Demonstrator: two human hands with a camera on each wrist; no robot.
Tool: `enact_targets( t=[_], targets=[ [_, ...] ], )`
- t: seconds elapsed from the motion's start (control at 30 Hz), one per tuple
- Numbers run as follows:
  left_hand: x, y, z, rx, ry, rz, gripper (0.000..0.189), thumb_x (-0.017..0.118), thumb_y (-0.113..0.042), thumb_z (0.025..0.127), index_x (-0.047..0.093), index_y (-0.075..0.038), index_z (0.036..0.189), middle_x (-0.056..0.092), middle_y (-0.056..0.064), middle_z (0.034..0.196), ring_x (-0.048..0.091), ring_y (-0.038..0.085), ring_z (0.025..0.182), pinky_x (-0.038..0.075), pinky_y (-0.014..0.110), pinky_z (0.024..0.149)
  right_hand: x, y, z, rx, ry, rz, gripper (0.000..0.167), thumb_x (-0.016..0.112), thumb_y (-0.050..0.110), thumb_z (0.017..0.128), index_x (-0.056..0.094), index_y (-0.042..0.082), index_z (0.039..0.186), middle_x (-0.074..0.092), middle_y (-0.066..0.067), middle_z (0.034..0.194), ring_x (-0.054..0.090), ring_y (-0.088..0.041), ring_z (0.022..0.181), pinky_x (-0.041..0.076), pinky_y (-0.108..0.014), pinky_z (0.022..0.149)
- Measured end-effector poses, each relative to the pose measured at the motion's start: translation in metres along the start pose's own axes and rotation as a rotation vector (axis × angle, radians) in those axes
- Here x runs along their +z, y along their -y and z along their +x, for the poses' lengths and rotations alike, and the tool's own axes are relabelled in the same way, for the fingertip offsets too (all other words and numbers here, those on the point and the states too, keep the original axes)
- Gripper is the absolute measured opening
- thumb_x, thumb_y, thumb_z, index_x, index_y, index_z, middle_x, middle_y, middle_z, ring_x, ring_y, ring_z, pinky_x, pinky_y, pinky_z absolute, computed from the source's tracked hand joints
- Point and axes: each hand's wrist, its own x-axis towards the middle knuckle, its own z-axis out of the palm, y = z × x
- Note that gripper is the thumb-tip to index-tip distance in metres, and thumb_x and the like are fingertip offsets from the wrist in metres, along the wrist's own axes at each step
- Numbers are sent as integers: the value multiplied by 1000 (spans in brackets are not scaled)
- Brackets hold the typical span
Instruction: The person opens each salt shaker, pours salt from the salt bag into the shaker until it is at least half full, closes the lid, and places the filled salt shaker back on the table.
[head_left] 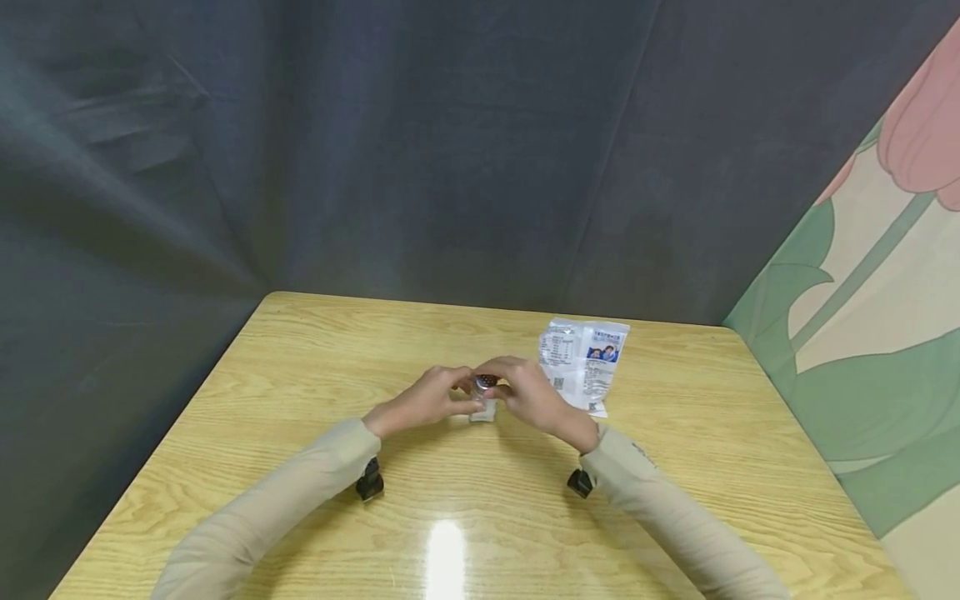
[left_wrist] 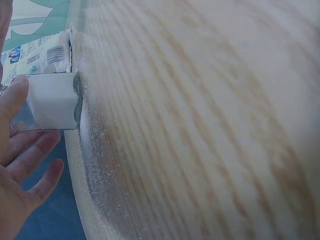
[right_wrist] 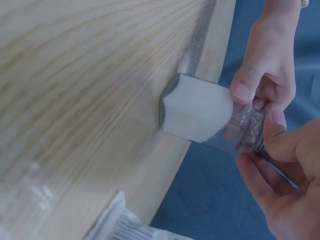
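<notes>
A small clear glass salt shaker stands upright on the wooden table, filled well up with a white substance. My left hand holds the glass body between thumb and fingers; in the left wrist view the shaker shows the thumb on one side and fingertips on the other. At the top, my right hand pinches the perforated metal cap between thumb and fingers. The right wrist view shows that cap at the shaker's neck, partly hidden by fingers. Whether it is fully seated I cannot tell.
Just behind and right of my right hand lies a printed white plastic packet. The wooden table extends to both sides. A dark curtain hangs behind it, and a flower-patterned wall stands at the right.
</notes>
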Motion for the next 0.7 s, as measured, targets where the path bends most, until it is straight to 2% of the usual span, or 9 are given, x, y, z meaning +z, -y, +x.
enact_targets(
  t=[0.23, 0.47, 0.57, 0.7],
  targets=[
    [0, 1, 1, 25, 4, 1, 30, 73, -21, 92, 64, -7, 117, 70, 2, 111, 67, 13, 97, 56, 31, 86, 2, 0, -1, 19, -38, -78, 34, 81, 10, 80, 72, 0, 111, 72, -10, 97, 68, -19, 83, 57, -27, 70],
    [-2, 1, 0, 27, 16, -7, 35, 70, -22, 94, 61, -5, 123, 71, 5, 110, 67, 16, 97, 56, 28, 81, 4, -1, -1, 11, -33, -35, 30, 78, 0, 82, 74, 5, 112, 74, -7, 103, 69, -19, 89, 57, -34, 76],
    [-2, 1, -1, 16, 25, -8, 40, 69, -23, 95, 59, -5, 130, 71, 5, 110, 68, 15, 97, 55, 25, 80, 3, -2, -1, 12, -14, -7, 32, 76, -6, 82, 74, 6, 112, 74, -6, 102, 69, -19, 90, 58, -34, 78],
    [-2, -1, -1, 6, 22, -15, 41, 69, -24, 95, 59, -5, 130, 71, 6, 110, 68, 16, 96, 56, 26, 79, 2, -1, -1, 15, -22, -4, 34, 77, -6, 81, 74, 5, 113, 74, -8, 104, 70, -20, 90, 58, -31, 77]
  ],
)
